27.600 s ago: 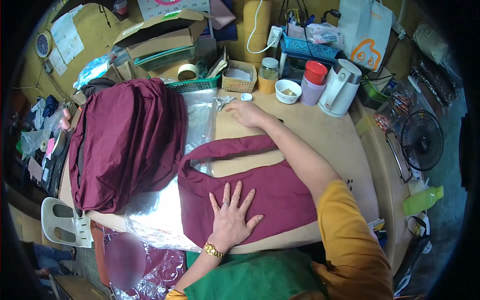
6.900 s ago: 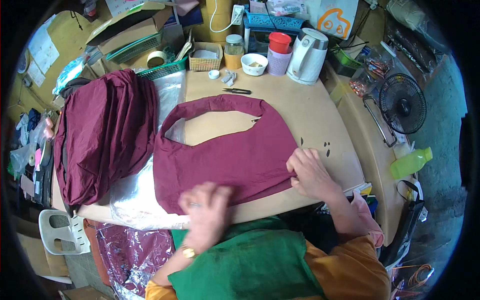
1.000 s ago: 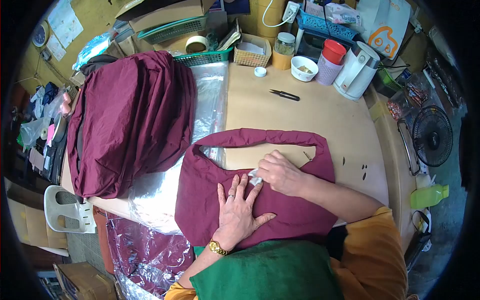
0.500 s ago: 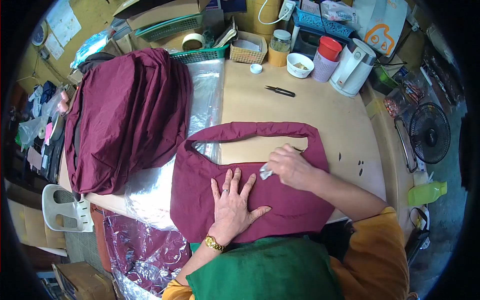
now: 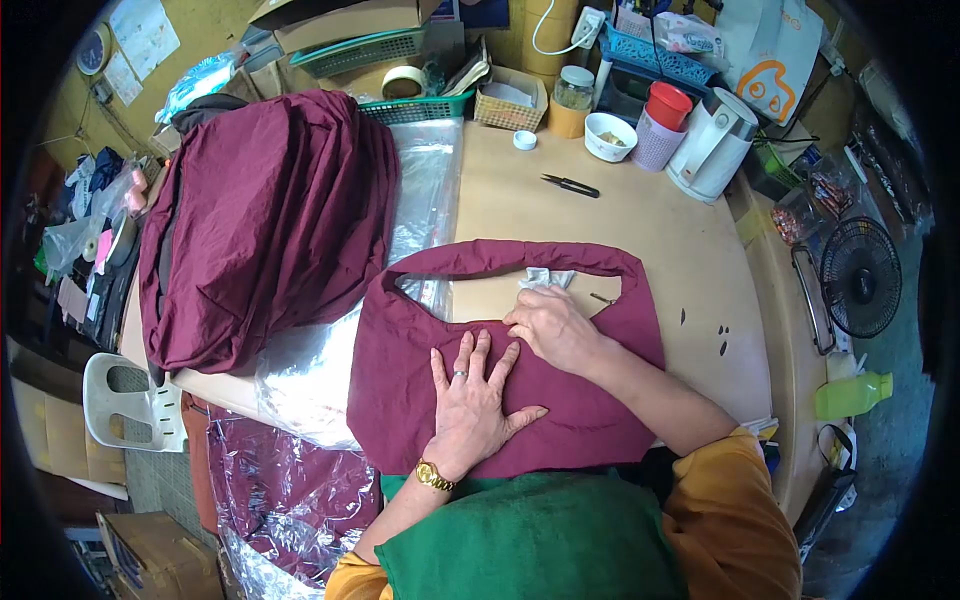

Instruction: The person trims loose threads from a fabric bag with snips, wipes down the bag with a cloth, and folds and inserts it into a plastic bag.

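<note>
A maroon fabric shoulder bag (image 5: 590,400) lies flat on the table, its strap looped away from me. My left hand (image 5: 475,400) rests palm down on its front, fingers spread, holding nothing. Along the bag's upper edge, my right hand (image 5: 555,330) is closed, thumb and fingertips pinching at the opening near my left fingertips. A crumpled white cloth (image 5: 547,277) shows just beyond my right knuckles, inside the strap loop; whether any of it is in that hand is hidden. A small zipper end (image 5: 602,298) sticks out at the opening's right side.
A tall pile of maroon bags (image 5: 260,230) stands at the left on clear plastic sheets (image 5: 425,170). Black thread snips (image 5: 571,186) lie behind the bag. Along the back are a white bowl (image 5: 609,137), a jar (image 5: 574,88) and a white kettle (image 5: 712,145).
My right hand has moved left and onto the bag's upper edge. The white cloth, earlier in its fingers, now shows beyond the knuckles. My left hand stays flat on the bag.
</note>
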